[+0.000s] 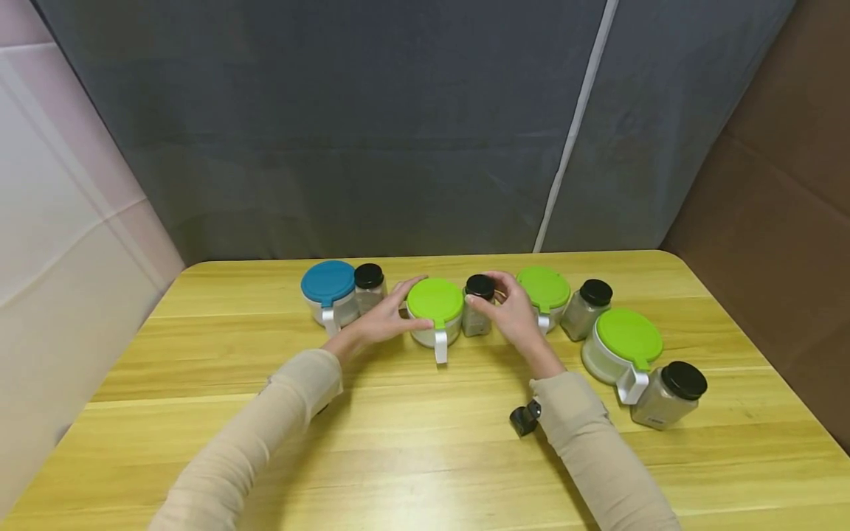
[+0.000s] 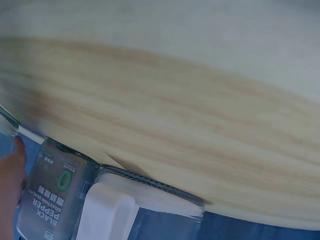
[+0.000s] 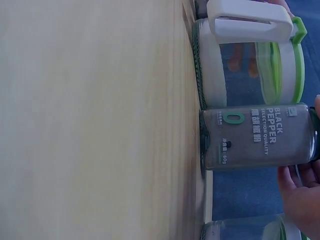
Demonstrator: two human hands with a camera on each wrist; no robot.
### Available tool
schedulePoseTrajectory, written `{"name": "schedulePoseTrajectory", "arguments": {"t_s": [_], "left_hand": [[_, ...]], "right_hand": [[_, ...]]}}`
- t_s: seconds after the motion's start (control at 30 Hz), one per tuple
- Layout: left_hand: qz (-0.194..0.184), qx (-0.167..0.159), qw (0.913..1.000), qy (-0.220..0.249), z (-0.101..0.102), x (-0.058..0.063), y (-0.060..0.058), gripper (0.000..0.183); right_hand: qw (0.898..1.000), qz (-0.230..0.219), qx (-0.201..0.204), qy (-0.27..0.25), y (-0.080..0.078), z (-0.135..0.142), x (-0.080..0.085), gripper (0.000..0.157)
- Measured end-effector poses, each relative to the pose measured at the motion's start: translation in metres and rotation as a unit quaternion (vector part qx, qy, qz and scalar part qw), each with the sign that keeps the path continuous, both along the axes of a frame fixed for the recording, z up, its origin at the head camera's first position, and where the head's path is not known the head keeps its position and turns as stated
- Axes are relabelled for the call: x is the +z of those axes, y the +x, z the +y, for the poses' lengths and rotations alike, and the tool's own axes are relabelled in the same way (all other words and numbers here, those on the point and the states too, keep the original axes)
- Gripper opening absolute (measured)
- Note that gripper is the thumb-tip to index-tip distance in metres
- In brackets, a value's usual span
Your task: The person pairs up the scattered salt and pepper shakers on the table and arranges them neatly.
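My left hand (image 1: 384,318) holds a seasoning jar with a green lid (image 1: 434,299) and a white handle, thumb at the front and fingers behind. Through the clear side of that jar (image 3: 242,70), fingertips show in the right wrist view. Just right of it stands a black pepper bottle (image 3: 260,137) with a black cap (image 1: 479,286). My right hand (image 1: 518,321) grips this bottle near its cap, with the thumb in front. Both containers appear upright on the table, side by side. In the left wrist view only part of the left hand (image 2: 11,192) appears.
Left of the hands stand a blue-lidded jar (image 1: 328,284) and another black pepper bottle (image 2: 55,195). Rightward are two more green-lidded jars (image 1: 544,287) (image 1: 629,338) and two black-capped bottles (image 1: 584,313) (image 1: 664,398). A grey curtain (image 1: 365,133) hangs behind the wooden table (image 1: 412,457).
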State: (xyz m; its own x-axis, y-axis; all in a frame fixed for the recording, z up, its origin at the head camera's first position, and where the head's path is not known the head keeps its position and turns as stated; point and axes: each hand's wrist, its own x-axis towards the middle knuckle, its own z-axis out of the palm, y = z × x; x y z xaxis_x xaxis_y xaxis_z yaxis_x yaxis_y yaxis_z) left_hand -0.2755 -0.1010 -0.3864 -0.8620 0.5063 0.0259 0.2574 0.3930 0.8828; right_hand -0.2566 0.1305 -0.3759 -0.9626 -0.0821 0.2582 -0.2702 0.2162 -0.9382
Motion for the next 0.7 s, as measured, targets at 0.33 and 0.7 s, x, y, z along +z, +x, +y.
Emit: {"name": "schedulePoseTrajectory", "arguments": {"t_s": [0.33,0.7], "left_hand": [[-0.045,0.004,0.9978,0.049,0.003,0.019,0.009,0.082],[-0.047,0.031,0.9966,0.06,0.003,-0.004,-0.004,0.084]], "right_hand": [[1.0,-0.01,-0.009,-0.004,-0.006,-0.002,0.0,0.048],[1.0,-0.015,-0.002,-0.025,-0.007,-0.006,0.008,0.049]]}}
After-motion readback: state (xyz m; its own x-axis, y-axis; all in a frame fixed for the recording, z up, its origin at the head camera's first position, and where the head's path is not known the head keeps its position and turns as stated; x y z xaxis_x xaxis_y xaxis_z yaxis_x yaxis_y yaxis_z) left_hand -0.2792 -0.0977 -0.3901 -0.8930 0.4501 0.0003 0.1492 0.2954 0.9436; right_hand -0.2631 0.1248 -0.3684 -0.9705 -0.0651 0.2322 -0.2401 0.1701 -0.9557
